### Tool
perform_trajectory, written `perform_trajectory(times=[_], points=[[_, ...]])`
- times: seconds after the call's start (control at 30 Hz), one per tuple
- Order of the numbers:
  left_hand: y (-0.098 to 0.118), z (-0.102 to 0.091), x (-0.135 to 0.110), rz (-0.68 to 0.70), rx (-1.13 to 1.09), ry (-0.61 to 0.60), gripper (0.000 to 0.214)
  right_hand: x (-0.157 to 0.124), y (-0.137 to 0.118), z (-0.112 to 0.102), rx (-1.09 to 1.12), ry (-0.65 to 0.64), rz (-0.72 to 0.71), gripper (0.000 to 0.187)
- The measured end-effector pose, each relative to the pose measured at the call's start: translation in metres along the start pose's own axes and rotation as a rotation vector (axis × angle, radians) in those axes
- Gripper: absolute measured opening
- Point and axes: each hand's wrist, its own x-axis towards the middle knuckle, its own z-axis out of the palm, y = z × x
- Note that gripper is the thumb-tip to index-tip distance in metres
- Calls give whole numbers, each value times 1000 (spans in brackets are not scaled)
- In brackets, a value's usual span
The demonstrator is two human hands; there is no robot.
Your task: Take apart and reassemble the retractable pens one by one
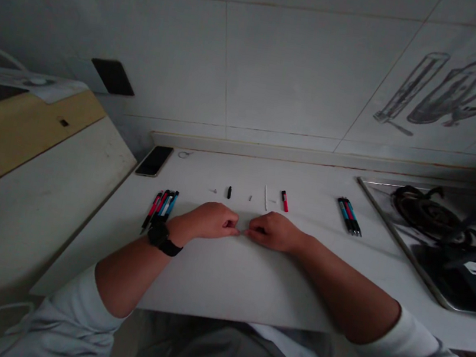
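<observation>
Landmark for every place here is the slim white rod (266, 197), which looks like a pen refill, lying on the white surface (248, 290). Nearer the person than the rod, the left hand (212, 220) and the right hand (276, 231) meet almost tip to tip, the left one to the rod's left, the right one to its right. On both, the fingers are curled in, thumb and forefinger pinching opposite ends of a small pale piece (242, 232); this piece sits on the near side of the rod, slightly left, and is too small to identify.

Left of the rod, going outward, lie a tiny spring-like part (250, 198), a short black pen grip (229, 192) and a tiny metallic part (214, 190). Just right of it are a thin pale part (273, 201) and then a red-and-black pen barrel (284, 201).

Well left of the rod, a cluster of red, blue and black pens (165, 204) lies beside the wristwatch (159, 235); a smartphone (154, 161) lies farther back. Well right of the rod is a group of blue-and-black pens (349, 216), and beyond them a gas stove (419, 220).
</observation>
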Motion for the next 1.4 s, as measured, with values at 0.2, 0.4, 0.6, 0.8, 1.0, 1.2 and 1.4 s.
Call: perform_trajectory(times=[0.2, 0.4, 0.6, 0.8, 1.0, 1.2, 1.4], points=[[-2, 1, 0, 11, 8, -2, 30, 2, -4, -2, -29, -51, 46, 36], [-2, 1, 0, 0, 8, -9, 29, 2, -4, -2, -45, -52, 69, 35], [-3, 4, 0, 8, 4, 20, 30, 2, -3, -2, -42, -42, 68, 34], [-3, 4, 0, 7, -3, 25, 30, 3, -4, -1, -36, -39, 70, 35], [-2, 3, 0, 3, 3, 20, 30, 2, -3, -1, -34, -40, 88, 34], [-4, 6, 1, -9, -4, 19, 30, 3, -2, 0, -37, -41, 93, 35], [-1, -1, 0, -5, 27, 85, 30, 3, -2, -1, -21, -41, 97, 34]])
